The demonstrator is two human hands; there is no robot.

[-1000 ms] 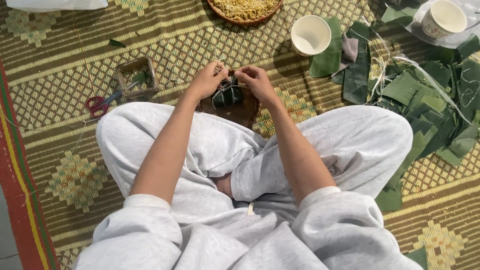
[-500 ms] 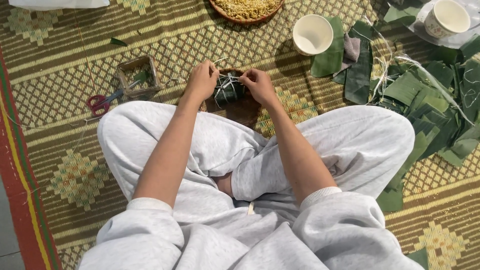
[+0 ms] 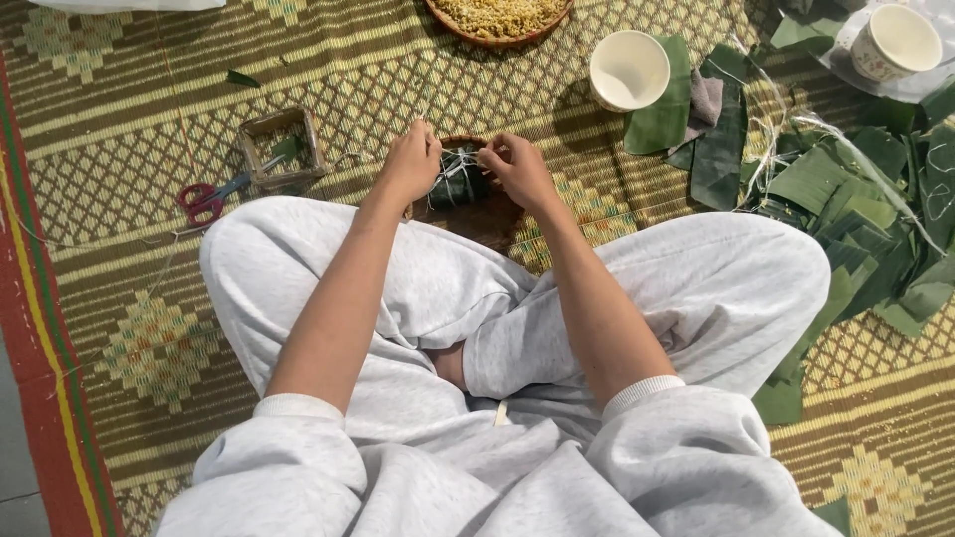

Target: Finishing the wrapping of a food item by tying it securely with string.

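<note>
Head view, both hands [image 3: 413,164] raised slightly, leaf parcel [image 3: 460,179] lifted

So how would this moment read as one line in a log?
left hand: pinching string | right hand: pinching string | leaf parcel: between hands, over dark tray | scissors: on mat, untouched

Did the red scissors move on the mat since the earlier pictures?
No. The scissors lie left of the square box on the mat, as before.
</note>
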